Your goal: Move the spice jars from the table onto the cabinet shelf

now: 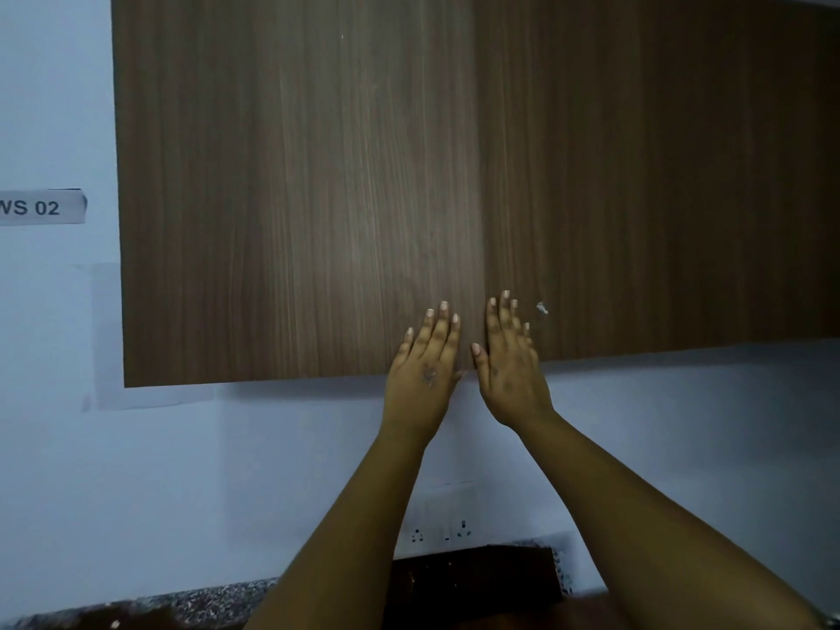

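Two hands up, both of yours, flat against the closed wall cabinet [454, 175]. Your left hand [425, 363] lies on the left door [295, 197] near its lower inner corner, fingers straight and slightly spread, grip apart, holding nothing. Your right hand [509, 361] lies just across the centre seam on the right door [659, 175], fingers likewise straight, grip apart, nothing held. The two hands are just beside each other, thumbs near the seam at the doors' bottom edge. Spice jars: not visible; the shelf is hidden behind the shut doors. Below, a speckled counter [204, 602] edge runs along the wall, with a socket plate [443, 532] between your forearms. Label reading "WS 02" [41, 207] on the wall at left.
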### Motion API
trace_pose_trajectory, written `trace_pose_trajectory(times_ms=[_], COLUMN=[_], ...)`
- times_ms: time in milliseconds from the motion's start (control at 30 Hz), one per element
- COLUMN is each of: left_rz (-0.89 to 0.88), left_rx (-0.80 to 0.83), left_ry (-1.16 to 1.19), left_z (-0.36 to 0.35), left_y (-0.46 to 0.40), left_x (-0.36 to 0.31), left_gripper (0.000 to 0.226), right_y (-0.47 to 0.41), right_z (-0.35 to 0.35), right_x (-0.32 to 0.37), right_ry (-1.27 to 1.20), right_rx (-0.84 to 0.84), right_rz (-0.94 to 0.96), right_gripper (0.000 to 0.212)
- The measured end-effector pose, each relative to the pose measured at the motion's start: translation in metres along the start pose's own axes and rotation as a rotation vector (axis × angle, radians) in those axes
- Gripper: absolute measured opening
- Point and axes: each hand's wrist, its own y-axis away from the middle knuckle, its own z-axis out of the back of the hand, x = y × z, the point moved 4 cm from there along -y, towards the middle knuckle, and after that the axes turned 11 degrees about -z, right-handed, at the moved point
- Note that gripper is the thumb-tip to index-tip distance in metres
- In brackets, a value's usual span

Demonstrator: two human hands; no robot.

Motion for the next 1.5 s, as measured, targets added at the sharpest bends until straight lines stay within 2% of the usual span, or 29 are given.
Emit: trace_pose_trajectory(times_ms=[333, 633, 767, 967, 1133, 1367, 1500], left_rz=[0.023, -0.031, -0.026, 0.009, 0.065, 0.091, 0.142], left_rx=[0.038, -0.015, 0.008, 0.03, -0.014, -0.022, -0.064], left_ry=[-0.054, -0.09, -0.101, -0.058, 0.09, 0.184, 0.227], left_z=[-0.023, -0.041, -0.041, -0.043, -0.043, -0.034, -0.02], left_y=[-0.007, -0.002, -0.004, -0.001, 0.001, 0.003, 0.001], left_x=[0.011, 0.011, 0.011, 0.007, -0.007, -0.011, -0.012], left_gripper=[0.074, 0.062, 0.071, 0.069, 0.058, 0.057, 0.059], right_y=[-0.019, -0.021, -0.024, -0.023, -0.014, 0.01, 0.007], right_z=[-0.02, -0.039, -0.039, -0.039, -0.037, -0.033, -0.016], right_x=[-0.021, -0.052, -0.05, -0.039, -0.023, -0.017, -0.024], right_ry=[0.121, 0.255, 0.277, 0.223, 0.142, 0.011, 0.066], right_rx=[0.053, 0.0, -0.016, -0.005, 0.063, 0.14, 0.195], right_rz=[0.053, 0.149, 0.155, 0.071, -0.02, -0.03, 0.012], right_gripper=[0.074, 0.073, 0.075, 0.078, 0.081, 0.073, 0.068])
